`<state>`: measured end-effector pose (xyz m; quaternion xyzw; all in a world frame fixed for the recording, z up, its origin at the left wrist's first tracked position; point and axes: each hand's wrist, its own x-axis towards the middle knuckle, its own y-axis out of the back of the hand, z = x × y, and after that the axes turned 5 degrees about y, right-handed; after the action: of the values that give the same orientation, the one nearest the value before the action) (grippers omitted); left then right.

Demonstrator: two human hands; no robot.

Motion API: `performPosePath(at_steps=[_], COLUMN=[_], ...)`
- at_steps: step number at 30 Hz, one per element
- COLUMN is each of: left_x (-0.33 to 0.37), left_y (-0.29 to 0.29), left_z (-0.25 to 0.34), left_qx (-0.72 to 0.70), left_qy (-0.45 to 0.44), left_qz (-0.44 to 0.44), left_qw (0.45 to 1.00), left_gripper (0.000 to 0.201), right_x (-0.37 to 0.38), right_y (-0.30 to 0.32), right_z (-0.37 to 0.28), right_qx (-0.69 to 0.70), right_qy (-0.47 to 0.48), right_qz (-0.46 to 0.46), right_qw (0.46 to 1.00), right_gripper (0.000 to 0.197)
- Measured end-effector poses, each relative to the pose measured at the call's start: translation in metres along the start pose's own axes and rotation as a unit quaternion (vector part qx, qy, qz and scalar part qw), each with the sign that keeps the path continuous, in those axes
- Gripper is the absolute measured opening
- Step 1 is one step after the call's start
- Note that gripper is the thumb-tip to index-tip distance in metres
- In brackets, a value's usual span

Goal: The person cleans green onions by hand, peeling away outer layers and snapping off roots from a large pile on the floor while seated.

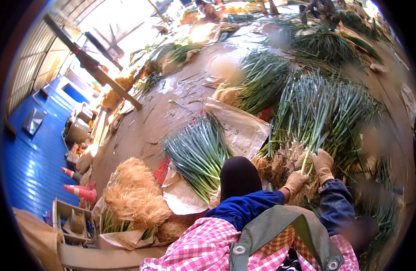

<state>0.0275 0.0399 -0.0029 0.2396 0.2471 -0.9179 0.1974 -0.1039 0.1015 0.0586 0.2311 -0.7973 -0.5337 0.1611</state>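
Note:
Both my hands are gloved in beige and close together at the lower right. My left hand [294,183] is closed around the pale lower stem of a green onion [306,159]. Just to its right, my right hand [323,163] is also closed, at the stalks beside that stem; its fingertips are partly hidden. Behind them lies a large heap of green onions [323,108], with its leaves pointing away and its rooty ends toward me. Left of my knee, a neater pile of green onions [196,151] rests on brown paper sacking [183,192].
At the lower left stands a bundle with tan roots [138,194], next to a divided crate [65,212]. Red cones [83,192] lie by a blue corrugated wall [31,158]. A wooden post [110,83] leans nearby. More onion heaps [325,45] and other people [318,11] are farther back.

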Motion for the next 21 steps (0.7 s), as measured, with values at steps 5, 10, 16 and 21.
performPosePath(at_steps=[5, 10, 16, 21], left_x=[-0.002, -0.002, -0.003, -0.008], left_y=[-0.018, -0.004, -0.001, 0.007], left_z=[0.017, 0.028, 0.051, 0.052], left_qx=[-0.080, -0.142, -0.206, -0.105], left_qy=[0.003, 0.026, 0.051, 0.075], left_qz=[-0.021, -0.051, -0.044, -0.086], left_qw=[0.997, 0.988, 0.976, 0.988], left_gripper=[0.008, 0.015, 0.029, 0.031], right_x=[0.004, -0.037, -0.098, -0.119], right_y=[0.006, 0.019, 0.094, 0.133], right_z=[0.031, 0.013, -0.007, 0.039], right_qx=[0.384, 0.609, 0.690, 0.662], right_qy=[-0.028, -0.051, -0.046, -0.019], right_qz=[-0.026, -0.114, -0.165, -0.263], right_qw=[0.922, 0.783, 0.703, 0.702], right_gripper=[0.023, 0.013, 0.018, 0.023])
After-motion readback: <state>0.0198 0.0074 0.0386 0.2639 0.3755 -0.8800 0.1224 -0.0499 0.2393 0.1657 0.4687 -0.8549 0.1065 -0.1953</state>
